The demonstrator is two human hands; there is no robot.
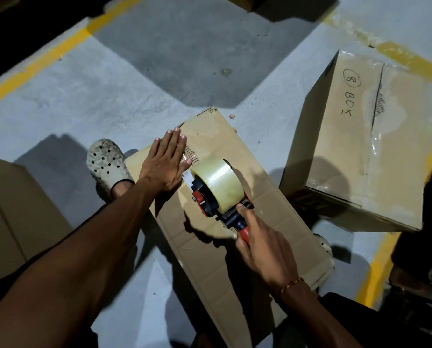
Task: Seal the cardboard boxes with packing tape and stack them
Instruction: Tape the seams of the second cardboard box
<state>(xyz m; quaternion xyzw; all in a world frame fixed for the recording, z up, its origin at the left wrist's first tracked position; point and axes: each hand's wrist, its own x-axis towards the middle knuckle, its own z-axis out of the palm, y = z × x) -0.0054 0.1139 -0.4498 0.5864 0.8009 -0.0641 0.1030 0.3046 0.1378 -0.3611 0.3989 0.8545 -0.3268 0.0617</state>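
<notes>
A long brown cardboard box (267, 204) lies on the grey floor in front of me. My left hand (168, 163) presses flat on its top near the far end, fingers straight, over a strip of clear tape. My right hand (262, 249) grips the red handle of a tape dispenser (218, 189), which carries a roll of clear tape and rests on the box just right of my left hand. A second, larger cardboard box (355, 156), marked "8 BOX" and taped along its seam, stands to the right.
Another cardboard box (14, 212) sits at the left edge. My foot in a grey perforated clog (108, 164) is next to the long box. Yellow lines (46, 56) cross the concrete floor at the back left and right. A dark object fills the right edge.
</notes>
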